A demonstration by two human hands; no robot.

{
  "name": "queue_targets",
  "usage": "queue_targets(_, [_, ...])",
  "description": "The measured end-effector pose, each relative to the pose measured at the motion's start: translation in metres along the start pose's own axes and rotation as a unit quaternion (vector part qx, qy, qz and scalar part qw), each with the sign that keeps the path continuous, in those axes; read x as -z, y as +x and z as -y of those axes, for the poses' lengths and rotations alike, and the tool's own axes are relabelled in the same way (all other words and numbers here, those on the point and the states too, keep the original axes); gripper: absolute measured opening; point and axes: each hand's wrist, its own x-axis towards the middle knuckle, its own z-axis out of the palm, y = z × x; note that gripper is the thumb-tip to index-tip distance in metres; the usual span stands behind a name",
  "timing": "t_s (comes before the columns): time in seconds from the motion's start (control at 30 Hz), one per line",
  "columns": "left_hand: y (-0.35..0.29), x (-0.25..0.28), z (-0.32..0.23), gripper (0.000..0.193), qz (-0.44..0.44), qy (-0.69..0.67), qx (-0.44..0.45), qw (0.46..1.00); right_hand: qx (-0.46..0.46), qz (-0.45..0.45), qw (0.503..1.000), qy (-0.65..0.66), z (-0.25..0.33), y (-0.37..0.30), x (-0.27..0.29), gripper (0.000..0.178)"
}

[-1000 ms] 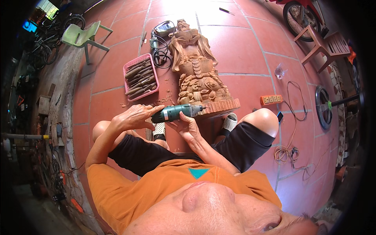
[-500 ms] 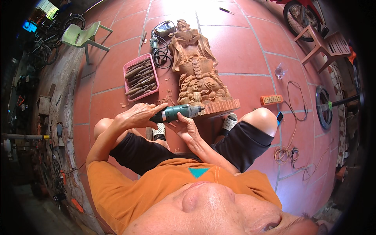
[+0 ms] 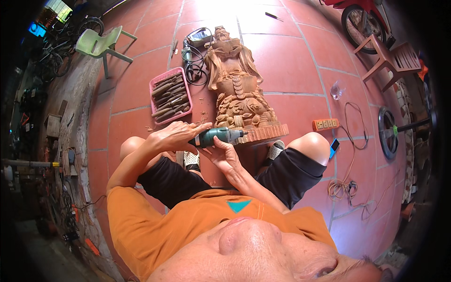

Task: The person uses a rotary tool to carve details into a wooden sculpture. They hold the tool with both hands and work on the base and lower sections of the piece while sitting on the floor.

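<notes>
A green and grey rotary tool (image 3: pixel 220 136) lies sideways between my hands above my lap, its thin bit pointing right. My left hand (image 3: pixel 171 136) is closed on the tool's rear end, one finger stretched along its top. From below, my right hand (image 3: pixel 224 154) holds the front half, with the thumb up against the body. A carved wooden statue (image 3: pixel 238 87) stands or lies on the floor in front of me, its base (image 3: pixel 263 134) nearest. The bit is at the left part of that base; whether it touches the wood I cannot tell.
Left of the statue are a pink basket (image 3: pixel 155 105) of wood-handled tools and a corded power tool (image 3: pixel 187 55). At right lie an orange power strip (image 3: pixel 325 124), a coiled cord (image 3: pixel 342 189), a phone (image 3: pixel 334 148) and a clear cup (image 3: pixel 336 90). Chairs stand farther out.
The rotary tool and both hands have shifted slightly to the right along the statue's base. My hold on the tool looks the same.
</notes>
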Motion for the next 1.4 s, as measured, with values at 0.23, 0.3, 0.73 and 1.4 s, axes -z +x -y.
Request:
queue_targets(0.23, [0.006, 0.002, -0.005, 0.1, 0.006, 0.009, -0.009, 1.0, -0.006, 0.012, 1.0, -0.005, 0.002, -0.002, -0.007, 0.031])
queue_targets(0.3, [0.007, 0.002, -0.004, 0.101, 0.008, 0.013, -0.013, 1.0, -0.009, 0.016, 1.0, -0.007, 0.003, -0.003, -0.009, 0.032])
queue_targets(0.73, [0.016, -0.01, -0.004, 0.111, 0.027, -0.001, 0.007, 1.0, -0.024, 0.01, 0.999, 0.026, 0.003, 0.003, 0.003, 0.036])
queue_targets(1.4, [0.022, -0.006, 0.004, 0.104, 0.026, -0.028, 0.007, 0.999, -0.037, 0.026, 0.998, 0.054, 0.0, 0.016, 0.014, 0.04])
